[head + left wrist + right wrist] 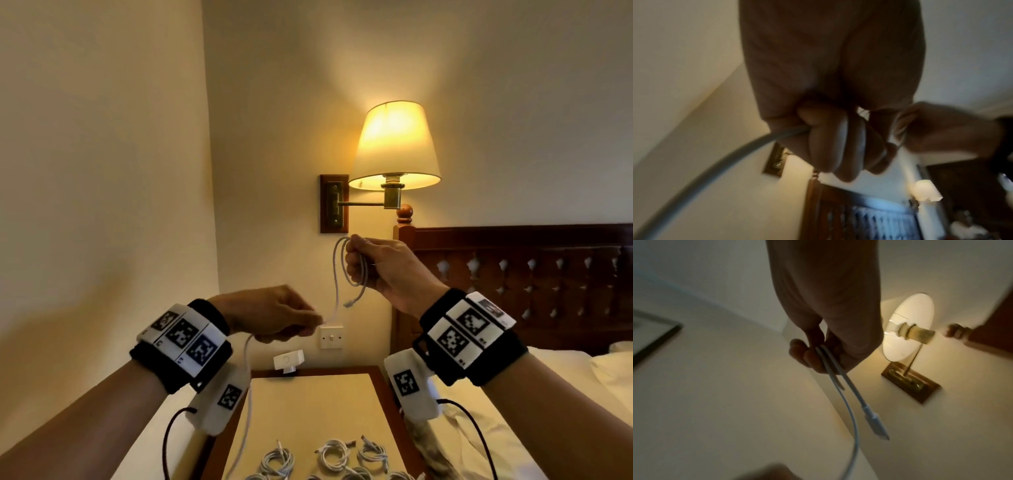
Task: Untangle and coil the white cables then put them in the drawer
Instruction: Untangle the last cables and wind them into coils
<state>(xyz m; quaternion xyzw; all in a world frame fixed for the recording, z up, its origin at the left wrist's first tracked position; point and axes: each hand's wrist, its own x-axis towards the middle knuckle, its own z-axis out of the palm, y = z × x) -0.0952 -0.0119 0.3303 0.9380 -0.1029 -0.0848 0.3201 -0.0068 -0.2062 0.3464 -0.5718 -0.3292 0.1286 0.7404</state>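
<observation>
Cream walls meet behind a lit lamp (394, 147), a switch (331, 337) and a bed (513, 394) with a dark headboard (520, 274). Above the worktop (308, 404), where coiled cables (337, 454) lie, the right grip (383, 270) clasps a cable (337, 274) in loops. The left grip (274, 313) pinches its tail just below.

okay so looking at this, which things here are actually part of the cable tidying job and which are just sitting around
Part of the job:
white cable, looped in the right hand, its tail pinched by the left hand
coiled cables on the bedside table

Just there:
wall lamp
light switch
headboard
bed
</observation>
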